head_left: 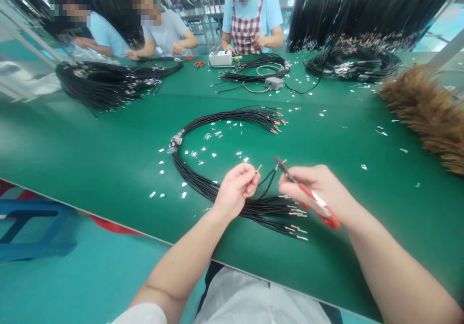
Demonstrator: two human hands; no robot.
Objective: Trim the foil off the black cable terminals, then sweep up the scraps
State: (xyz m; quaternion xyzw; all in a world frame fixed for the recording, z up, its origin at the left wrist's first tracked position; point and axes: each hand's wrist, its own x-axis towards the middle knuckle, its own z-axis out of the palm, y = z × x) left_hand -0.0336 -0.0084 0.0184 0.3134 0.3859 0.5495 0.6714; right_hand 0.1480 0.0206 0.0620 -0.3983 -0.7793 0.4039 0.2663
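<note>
Broadly, the green table (108, 135) carries a looped bundle of black wires (197, 181), with its near ends under both hands. The left hand (235, 189) pinches one wire end (258, 169) between thumb and forefinger. The right hand (322, 189) is curled round red-handled scissors (313, 202), whose blades point at a second tip. A clean snip likely needs the wire taut and square to the blades.

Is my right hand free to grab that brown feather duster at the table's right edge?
Probably not right now: the right hand is closed on the red-handled scissors, and the feather duster lies well off to its right. Nothing on the green table blocks the way between them, though.
</note>
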